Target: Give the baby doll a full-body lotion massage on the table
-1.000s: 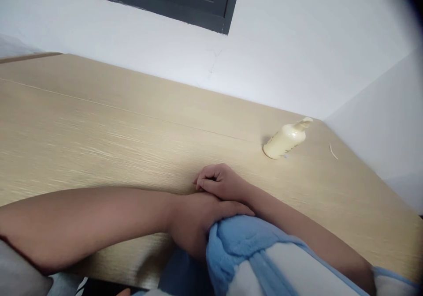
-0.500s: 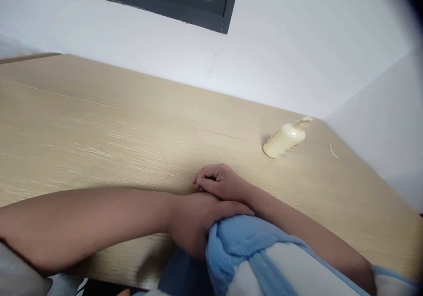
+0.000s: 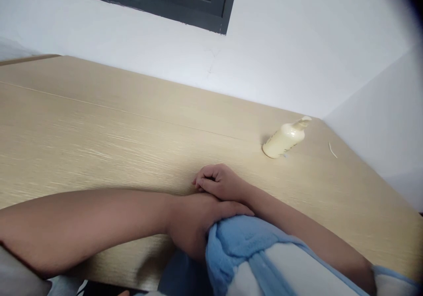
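Note:
My right hand (image 3: 216, 182) rests on the wooden tabletop with its fingers loosely curled in, thumb toward the index finger. Nothing shows in the small dark gap between them. Just below it lies my left hand (image 3: 194, 223), against my right wrist, its thumb stretched out straight. Soft blue and white fabric (image 3: 244, 234) rises in front of the left palm and hides its other fingers. Whether that hand grips the fabric cannot be seen. A cream pump bottle (image 3: 282, 141) stands on the table to the upper right, apart from both hands.
The light wooden table (image 3: 115, 141) runs back to a white wall (image 3: 280, 44). A dark window frame (image 3: 218, 18) is at the top. One thin pale strip (image 3: 332, 150) lies right of the bottle. A seam crosses the tabletop.

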{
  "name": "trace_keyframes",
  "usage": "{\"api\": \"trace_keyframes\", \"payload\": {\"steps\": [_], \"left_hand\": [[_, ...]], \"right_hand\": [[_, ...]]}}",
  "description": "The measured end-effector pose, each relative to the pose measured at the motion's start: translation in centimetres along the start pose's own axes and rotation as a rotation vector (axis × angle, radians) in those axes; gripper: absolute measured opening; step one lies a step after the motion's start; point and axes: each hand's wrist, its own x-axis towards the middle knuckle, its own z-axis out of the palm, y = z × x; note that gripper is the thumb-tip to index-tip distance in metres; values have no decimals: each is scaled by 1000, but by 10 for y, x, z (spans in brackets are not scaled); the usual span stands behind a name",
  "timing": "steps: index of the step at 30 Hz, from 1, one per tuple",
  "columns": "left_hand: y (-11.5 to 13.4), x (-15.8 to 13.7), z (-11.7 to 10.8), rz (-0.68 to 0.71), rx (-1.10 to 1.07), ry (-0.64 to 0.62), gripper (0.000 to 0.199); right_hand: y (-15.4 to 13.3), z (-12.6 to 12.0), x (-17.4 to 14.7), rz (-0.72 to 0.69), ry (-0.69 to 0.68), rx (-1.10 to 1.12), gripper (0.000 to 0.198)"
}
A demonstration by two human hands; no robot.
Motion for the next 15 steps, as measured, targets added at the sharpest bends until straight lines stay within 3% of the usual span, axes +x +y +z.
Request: {"api": "trace_keyframes", "payload": {"steps": [9, 15], "left_hand": [[-4, 0, 0, 32, 15, -19, 109], [-9, -6, 8, -1, 14, 153, 95]], "right_hand": [[2, 0, 0, 10, -11, 56, 16], [6, -3, 2, 150, -17, 375, 18]]}}
